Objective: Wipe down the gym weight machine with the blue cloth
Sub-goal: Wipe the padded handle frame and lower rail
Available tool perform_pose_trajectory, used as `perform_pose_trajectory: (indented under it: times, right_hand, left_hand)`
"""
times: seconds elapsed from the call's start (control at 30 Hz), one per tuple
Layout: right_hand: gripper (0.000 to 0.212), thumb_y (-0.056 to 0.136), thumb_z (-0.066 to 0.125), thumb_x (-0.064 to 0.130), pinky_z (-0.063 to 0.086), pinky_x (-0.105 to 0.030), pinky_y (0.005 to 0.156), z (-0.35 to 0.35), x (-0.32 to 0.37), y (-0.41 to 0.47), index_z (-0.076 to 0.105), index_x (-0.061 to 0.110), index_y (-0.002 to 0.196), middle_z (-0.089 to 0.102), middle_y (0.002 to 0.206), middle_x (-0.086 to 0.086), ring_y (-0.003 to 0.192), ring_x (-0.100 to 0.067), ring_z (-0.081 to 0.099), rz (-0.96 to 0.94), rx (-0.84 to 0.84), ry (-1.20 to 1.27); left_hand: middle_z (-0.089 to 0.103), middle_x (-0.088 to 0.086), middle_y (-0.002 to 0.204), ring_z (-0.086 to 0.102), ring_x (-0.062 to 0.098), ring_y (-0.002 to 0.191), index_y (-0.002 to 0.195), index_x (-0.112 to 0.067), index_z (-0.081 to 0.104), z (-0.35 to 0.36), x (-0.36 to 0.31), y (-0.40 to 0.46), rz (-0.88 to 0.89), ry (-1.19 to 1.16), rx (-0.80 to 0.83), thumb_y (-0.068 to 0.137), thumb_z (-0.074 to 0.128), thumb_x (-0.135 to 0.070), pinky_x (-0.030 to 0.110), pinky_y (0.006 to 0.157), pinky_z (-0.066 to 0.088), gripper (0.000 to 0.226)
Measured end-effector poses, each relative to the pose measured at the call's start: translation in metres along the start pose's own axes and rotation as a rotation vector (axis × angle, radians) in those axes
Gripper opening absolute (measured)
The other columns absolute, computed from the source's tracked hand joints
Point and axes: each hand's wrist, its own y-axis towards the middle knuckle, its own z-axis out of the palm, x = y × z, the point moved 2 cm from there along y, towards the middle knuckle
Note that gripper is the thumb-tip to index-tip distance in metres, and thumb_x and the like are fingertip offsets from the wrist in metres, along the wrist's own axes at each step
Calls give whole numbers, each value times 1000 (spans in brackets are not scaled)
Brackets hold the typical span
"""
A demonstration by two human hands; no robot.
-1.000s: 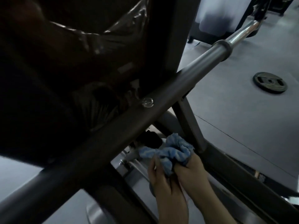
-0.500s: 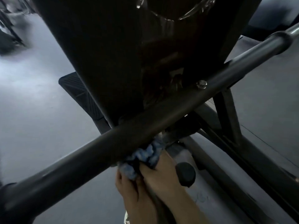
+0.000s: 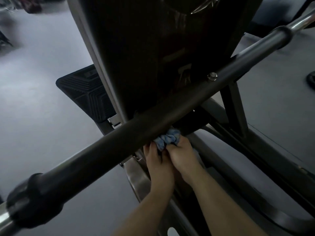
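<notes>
From the head camera I see both hands bunching the crumpled blue cloth [image 3: 167, 139] just under a thick matte crossbar [image 3: 153, 123] of the weight machine — left hand [image 3: 156, 158] and right hand [image 3: 181, 155] each curled, pinching the soft folds. A ribbed rubber footplate [image 3: 85, 92] lies far left.

Floor [image 3: 42, 130]: smooth grey, fills the left and right of the frame.
Mat [image 3: 85, 92]: black, ribbed, left of centre, lying on the floor.
Plate [image 3: 311, 80]: dark disc at the right edge, flat on the floor, partly cut off.
Upper left: blurred dark shapes [image 3: 32, 4], too unclear to name.
Light: dim, bluish, brightest on the floor at upper left.
</notes>
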Motion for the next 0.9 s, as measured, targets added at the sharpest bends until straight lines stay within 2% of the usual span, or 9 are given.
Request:
perform_pose_trajectory:
  times: [0.1,0.23,0.3,0.37,0.47,0.6,0.73,0.8,0.9]
  right_hand:
    - [33,95,42,1,46,-9,70,0,-6,-10,58,30,97,62,91,12,86,2,58,49,-52,-6]
    - [29,96,42,4,46,-11,65,7,5,-9,57,29,93,65,96,0,88,-1,58,111,-78,6]
    - [25,96,40,1,49,-14,61,10,10,-5,59,18,98,62,102,-7,88,-3,58,159,-104,61]
    - [25,95,38,-2,49,-14,61,12,11,-3,57,8,108,61,102,-11,91,-6,58,163,-136,68]
    - [27,95,39,-2,45,-7,62,12,10,-15,58,17,96,63,89,-2,81,-4,58,139,-189,27]
    - [27,94,42,0,48,-24,77,5,1,-55,58,7,115,63,110,-16,98,-23,60,182,-352,-86]
    - [41,91,44,-1,50,-32,90,-15,9,-122,51,16,128,62,117,-7,103,-17,58,197,-562,-105]
    - [39,90,43,-2,52,-33,87,-29,21,-161,53,13,124,63,112,-8,99,-19,59,196,-719,-70]
    - [36,86,44,-5,52,-33,77,-50,41,-224,58,8,118,65,100,-9,91,-22,60,125,-979,-22]
  left_hand:
    - [29,-13,145,48,18,123,142,-21,34,-2,-3,-10,55,208,62,96,45,-7,33,102,41,49]
    - [37,-17,137,54,20,115,135,-28,43,-8,-9,-2,-85,84,45,97,42,-13,41,100,44,41]
    - [46,-6,136,54,15,114,126,-32,47,-7,-7,5,-147,-35,64,96,43,-11,42,103,42,37]
    - [45,-8,132,51,8,114,120,-30,49,-5,-4,6,-109,-147,85,95,43,-4,38,106,40,36]
    - [42,-13,133,48,1,117,133,-19,47,-7,2,0,-43,-160,176,97,42,-4,29,106,40,39]
    - [51,-1,134,49,10,122,136,-12,44,-27,7,-26,23,-24,462,96,43,-3,19,100,41,42]
    - [54,7,129,53,22,118,129,-21,50,-23,-13,-59,70,92,872,91,49,-3,45,100,46,43]
    - [56,1,125,54,8,115,127,-22,52,-17,-40,-88,141,112,1054,90,46,2,33,101,45,44]
    - [59,-14,99,56,-15,89,101,-31,55,-6,-87,-139,296,43,1262,88,44,11,5,80,45,46]
